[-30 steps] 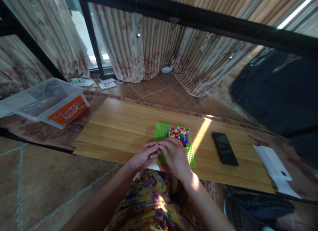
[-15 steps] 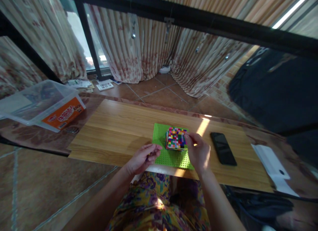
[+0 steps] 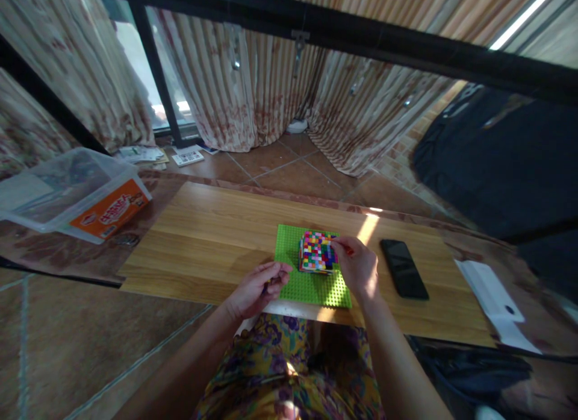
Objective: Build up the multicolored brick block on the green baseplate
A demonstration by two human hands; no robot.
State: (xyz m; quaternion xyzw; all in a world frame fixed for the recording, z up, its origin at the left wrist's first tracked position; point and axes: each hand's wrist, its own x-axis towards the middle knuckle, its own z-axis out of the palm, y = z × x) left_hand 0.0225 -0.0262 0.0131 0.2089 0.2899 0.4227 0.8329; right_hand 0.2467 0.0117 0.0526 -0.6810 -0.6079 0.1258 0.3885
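A block of many-coloured toy bricks (image 3: 316,249) stands on a green studded baseplate (image 3: 293,290). At the block's right side is my right hand (image 3: 360,266), thumb and fingertips pinched together at its edge. A small red brick (image 3: 348,250) shows among those fingers. Left of the block, my left hand (image 3: 262,286) is half curled, palm turned inward, over the baseplate's left front edge. Small dark bricks (image 3: 271,281) seem to lie in its fingers, too small to make out clearly.
The baseplate rests on a wooden board (image 3: 203,227). To the right lie a black phone (image 3: 403,269) and a white box-like object (image 3: 490,296). At far left stands a clear plastic bin (image 3: 76,191) with an orange label. Striped curtains (image 3: 271,88) hang behind.
My right hand has shifted slightly at the block's right edge, and a red brick now shows in its fingers. My left hand stays nearly still. The whole view has moved slightly.
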